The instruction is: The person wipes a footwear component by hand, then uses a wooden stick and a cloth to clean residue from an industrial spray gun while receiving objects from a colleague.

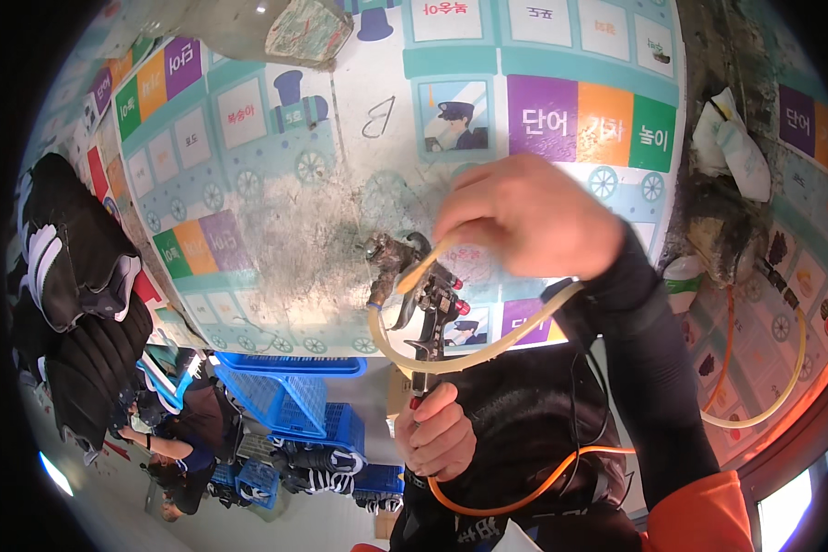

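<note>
Where the left hand point(440, 432) closes round its base, we note a grimy metal spray gun point(430, 304) standing upright above that grip. The right hand point(524, 221), just above the gun, pinches a pale tube point(488, 345) looping below.

Single head view looks down, close over the worktable point(276, 212).

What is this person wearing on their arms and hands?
Both hands are bare, with no gloves: the right hand and the left hand. The right forearm is covered by a snug black sleeve reaching the wrist, and farther up the arm it gives way to an orange cuff or sleeve part. The left forearm is mostly hidden, so its sleeve cannot be told.
</note>
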A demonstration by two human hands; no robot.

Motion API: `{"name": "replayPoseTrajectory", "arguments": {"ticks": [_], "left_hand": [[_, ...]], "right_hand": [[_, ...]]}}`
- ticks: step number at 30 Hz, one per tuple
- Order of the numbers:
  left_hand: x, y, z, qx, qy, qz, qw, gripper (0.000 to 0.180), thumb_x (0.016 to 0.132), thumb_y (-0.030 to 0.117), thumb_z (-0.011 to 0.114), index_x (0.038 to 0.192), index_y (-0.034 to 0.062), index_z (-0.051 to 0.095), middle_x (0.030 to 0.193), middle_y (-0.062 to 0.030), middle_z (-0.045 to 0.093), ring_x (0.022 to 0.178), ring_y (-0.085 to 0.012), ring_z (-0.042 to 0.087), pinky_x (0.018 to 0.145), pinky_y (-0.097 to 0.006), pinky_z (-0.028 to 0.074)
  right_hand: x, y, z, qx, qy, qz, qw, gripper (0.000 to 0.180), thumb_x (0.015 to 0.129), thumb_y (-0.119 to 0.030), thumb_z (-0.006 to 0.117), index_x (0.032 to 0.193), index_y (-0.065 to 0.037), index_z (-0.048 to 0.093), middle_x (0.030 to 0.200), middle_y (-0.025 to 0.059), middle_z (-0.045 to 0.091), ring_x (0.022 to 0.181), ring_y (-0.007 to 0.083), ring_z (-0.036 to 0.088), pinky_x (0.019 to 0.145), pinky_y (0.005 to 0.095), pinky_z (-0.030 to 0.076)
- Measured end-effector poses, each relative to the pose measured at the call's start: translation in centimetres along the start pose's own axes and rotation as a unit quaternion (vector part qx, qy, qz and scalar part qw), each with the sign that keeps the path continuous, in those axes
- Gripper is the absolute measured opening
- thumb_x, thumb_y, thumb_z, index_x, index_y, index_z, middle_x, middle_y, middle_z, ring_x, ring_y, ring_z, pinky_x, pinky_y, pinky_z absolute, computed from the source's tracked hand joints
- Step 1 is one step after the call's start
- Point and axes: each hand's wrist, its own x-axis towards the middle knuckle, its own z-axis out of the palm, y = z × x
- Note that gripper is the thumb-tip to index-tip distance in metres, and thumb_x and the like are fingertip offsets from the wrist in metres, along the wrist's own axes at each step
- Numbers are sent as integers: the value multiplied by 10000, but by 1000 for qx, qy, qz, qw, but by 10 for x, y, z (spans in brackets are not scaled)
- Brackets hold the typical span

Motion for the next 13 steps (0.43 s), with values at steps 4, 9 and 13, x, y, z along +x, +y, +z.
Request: {"name": "replayPoseTrajectory", "arguments": {"ticks": [4,9,13], "left_hand": [[-2,5,-1,1,6,-2,1000,137,1081,33,427,982,-7,512,617,-33,510,366,-94,474,340,-247,473],[-1,0,3,11,-1,-4,1000,126,1080,36,444,984,-7,513,619,-35,511,361,-101,472,342,-250,475],[-1,0,6,66,18,-12,998,160,1112,152,566,1079,6,511,667,-51,568,378,-112,513,363,-223,484]], "right_hand": [[9,16,-1,3,-11,3,1000,183,823,10,724,970,-74,794,982,121,783,925,353,741,811,451,578],[3,18,-23,-90,24,21,995,122,890,-29,724,984,-62,794,980,142,779,930,357,743,808,454,579],[-15,-4,-23,-16,100,87,991,137,954,-79,722,1077,-50,776,1009,172,775,939,369,746,837,454,578]]}}
